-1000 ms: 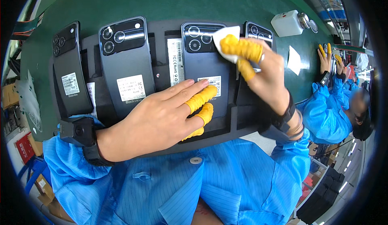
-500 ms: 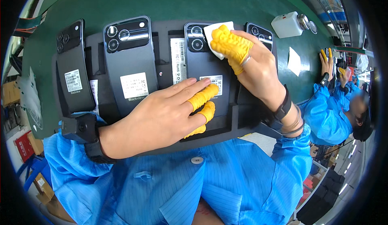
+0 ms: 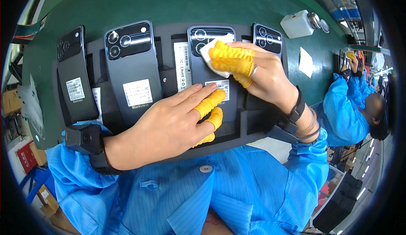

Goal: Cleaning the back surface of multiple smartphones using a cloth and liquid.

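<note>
Four dark smartphones lie back up in a black foam tray (image 3: 169, 30). My right hand (image 3: 270, 74), with yellow finger cots, pinches a folded white wipe (image 3: 207, 54) against the back of the third phone (image 3: 198, 71), just below its camera block. My left hand (image 3: 165, 123) lies across that phone's lower end, fingers stretched out, partly covering its white label (image 3: 222, 84). Yellow cots cover some of its fingers too. To the left are a far-left phone (image 3: 67, 71) and a second phone (image 3: 134, 68). My right hand partly hides the rightmost phone (image 3: 272, 45).
A white bottle with a metal cap (image 3: 296, 24) stands at the back right of the green table (image 3: 177, 2). A white sheet (image 3: 305, 62) lies nearer. Clear plastic (image 3: 31, 104) sits at the left edge. Another person in blue (image 3: 349, 112) works at the right.
My right hand has slid the wipe down and slightly left, from the camera block onto the phone's back. My left hand has stayed in place on the phone.
</note>
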The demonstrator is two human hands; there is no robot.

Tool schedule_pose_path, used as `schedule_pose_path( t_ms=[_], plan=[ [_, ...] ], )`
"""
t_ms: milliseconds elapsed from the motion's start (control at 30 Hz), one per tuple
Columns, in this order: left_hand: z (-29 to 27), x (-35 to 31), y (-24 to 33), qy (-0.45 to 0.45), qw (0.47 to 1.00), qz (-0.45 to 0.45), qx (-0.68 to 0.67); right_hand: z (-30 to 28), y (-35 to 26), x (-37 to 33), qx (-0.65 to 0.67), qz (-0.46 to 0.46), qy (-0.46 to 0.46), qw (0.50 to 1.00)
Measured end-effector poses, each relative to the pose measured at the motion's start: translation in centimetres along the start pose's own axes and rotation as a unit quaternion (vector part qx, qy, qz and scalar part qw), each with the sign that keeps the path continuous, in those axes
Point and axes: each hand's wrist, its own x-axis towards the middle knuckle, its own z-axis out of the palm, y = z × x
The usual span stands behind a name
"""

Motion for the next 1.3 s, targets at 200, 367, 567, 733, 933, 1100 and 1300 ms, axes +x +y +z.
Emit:
schedule_pose_path(
  t_ms=[200, 367, 567, 733, 933, 1100, 1300],
  plan=[
    [-0.1, 0.0, 0.0, -0.013, 1.000, 0.003, 0.003, 1.3, -0.8, 0.4, 0.110, -0.001, -0.003, 0.994],
    [-0.2, 0.1, -0.1, -0.001, 1.000, 0.005, -0.002, -1.1, -2.5, -0.9, 0.226, 0.119, 0.006, 0.967],
    [-1.2, 0.4, -1.0, 0.055, 0.998, 0.005, -0.029, -2.9, -3.2, -2.3, 0.476, 0.312, 0.196, 0.798],
    [-2.3, 1.2, -1.6, 0.184, 0.978, -0.079, -0.056, -2.6, -3.6, -1.5, 0.598, 0.374, 0.180, 0.685],
    [-2.7, 1.8, -0.6, 0.193, 0.965, -0.138, -0.107, -1.2, -4.3, -0.5, 0.663, 0.359, 0.096, 0.650],
    [-3.7, 1.2, -1.3, 0.172, 0.981, -0.053, -0.067, -1.2, -5.2, 0.5, 0.555, 0.367, 0.084, 0.742],
    [-4.3, 1.1, -1.1, 0.125, 0.931, -0.196, -0.281, -0.4, -4.9, -0.5, 0.642, 0.336, 0.093, 0.683]
  ],
)
